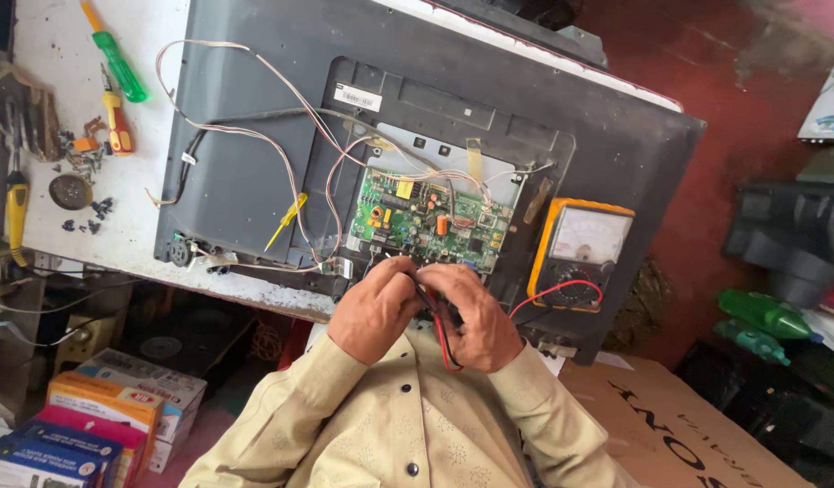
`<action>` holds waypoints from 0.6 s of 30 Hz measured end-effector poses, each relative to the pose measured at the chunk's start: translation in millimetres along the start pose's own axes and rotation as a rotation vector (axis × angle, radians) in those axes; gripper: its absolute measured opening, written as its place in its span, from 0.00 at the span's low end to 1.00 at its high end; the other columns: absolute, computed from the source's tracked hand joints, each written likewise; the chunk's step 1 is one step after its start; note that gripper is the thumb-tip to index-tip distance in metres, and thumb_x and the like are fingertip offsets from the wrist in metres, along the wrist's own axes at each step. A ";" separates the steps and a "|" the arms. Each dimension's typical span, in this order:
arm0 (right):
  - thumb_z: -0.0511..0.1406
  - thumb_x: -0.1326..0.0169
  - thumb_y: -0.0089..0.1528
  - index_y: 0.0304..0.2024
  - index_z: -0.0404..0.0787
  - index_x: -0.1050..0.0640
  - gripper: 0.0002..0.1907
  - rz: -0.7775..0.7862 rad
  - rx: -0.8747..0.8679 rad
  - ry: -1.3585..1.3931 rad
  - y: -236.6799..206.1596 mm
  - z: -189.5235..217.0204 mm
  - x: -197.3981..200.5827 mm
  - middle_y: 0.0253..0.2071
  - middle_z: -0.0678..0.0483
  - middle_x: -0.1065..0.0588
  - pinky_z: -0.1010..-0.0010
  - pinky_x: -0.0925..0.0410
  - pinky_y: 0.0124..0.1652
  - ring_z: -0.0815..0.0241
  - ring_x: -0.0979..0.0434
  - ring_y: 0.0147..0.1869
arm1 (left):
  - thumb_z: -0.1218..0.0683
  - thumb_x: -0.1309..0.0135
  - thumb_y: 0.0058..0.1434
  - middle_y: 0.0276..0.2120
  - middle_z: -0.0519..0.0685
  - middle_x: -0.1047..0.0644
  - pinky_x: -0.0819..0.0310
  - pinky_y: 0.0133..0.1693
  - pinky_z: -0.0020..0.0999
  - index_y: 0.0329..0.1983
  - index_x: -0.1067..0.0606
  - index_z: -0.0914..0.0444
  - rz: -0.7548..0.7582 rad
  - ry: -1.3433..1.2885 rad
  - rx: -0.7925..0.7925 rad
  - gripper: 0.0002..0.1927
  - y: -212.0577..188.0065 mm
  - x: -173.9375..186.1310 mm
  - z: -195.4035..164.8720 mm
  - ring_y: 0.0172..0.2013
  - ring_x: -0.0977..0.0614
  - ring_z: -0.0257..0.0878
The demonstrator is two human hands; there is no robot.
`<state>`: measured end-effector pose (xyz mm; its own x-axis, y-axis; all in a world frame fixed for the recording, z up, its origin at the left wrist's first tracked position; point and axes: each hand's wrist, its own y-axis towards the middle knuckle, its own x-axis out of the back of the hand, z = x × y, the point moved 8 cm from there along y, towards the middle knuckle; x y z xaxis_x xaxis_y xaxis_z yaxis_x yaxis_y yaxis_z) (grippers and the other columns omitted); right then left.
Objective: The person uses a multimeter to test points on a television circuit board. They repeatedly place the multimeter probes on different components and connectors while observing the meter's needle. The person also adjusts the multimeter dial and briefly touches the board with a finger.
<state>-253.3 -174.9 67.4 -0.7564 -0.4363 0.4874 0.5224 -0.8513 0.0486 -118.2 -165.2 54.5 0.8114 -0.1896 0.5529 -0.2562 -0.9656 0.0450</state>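
1. I see my left hand point(373, 307) and right hand point(478, 318) close together at the near edge of a flat television point(245, 181) that lies back-up on the white worktop point(55, 136).
2. The fingers of both hands are curled shut on the red and black probe leads point(444, 333), just below the green circuit board point(430, 220).
3. The red lead runs right to a yellow analogue meter point(579, 248) resting on the television's back.
4. A small yellow screwdriver point(286, 221) lies left of the board.
5. Green and orange screwdrivers point(117, 86) lie on the worktop, well apart.
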 end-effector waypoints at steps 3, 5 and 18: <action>0.27 0.40 0.55 0.53 0.36 0.26 0.23 -0.019 0.002 -0.069 -8.9 9.8 -4.9 0.55 0.43 0.28 0.56 0.31 0.56 0.42 0.25 0.57 | 0.62 0.40 0.58 0.45 0.52 0.24 0.23 0.39 0.43 0.40 0.29 0.65 0.015 -0.045 0.115 0.10 -15.1 -0.3 7.8 0.40 0.19 0.53; 0.28 0.38 0.57 0.49 0.36 0.25 0.18 -0.091 -0.045 -0.152 -16.3 9.7 -5.5 0.53 0.44 0.28 0.57 0.30 0.55 0.43 0.25 0.57 | 0.63 0.42 0.58 0.45 0.53 0.24 0.24 0.39 0.45 0.45 0.28 0.66 0.000 -0.065 0.120 0.12 -24.3 2.3 6.5 0.41 0.20 0.56; 0.49 0.58 0.78 0.50 0.32 0.25 0.25 -1.163 -0.114 0.338 -119.0 -24.0 116.3 0.38 0.52 0.29 0.68 0.24 0.43 0.56 0.20 0.39 | 0.61 0.35 0.61 0.44 0.58 0.31 0.25 0.34 0.37 0.43 0.25 0.63 -0.333 -0.057 0.111 0.10 -83.7 33.9 31.2 0.36 0.23 0.47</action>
<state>-412.9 -131.3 97.4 -0.8236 0.5651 -0.0488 -0.5608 -0.7982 0.2198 -52.9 -96.3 43.5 0.8696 0.1326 0.4757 0.0838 -0.9889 0.1226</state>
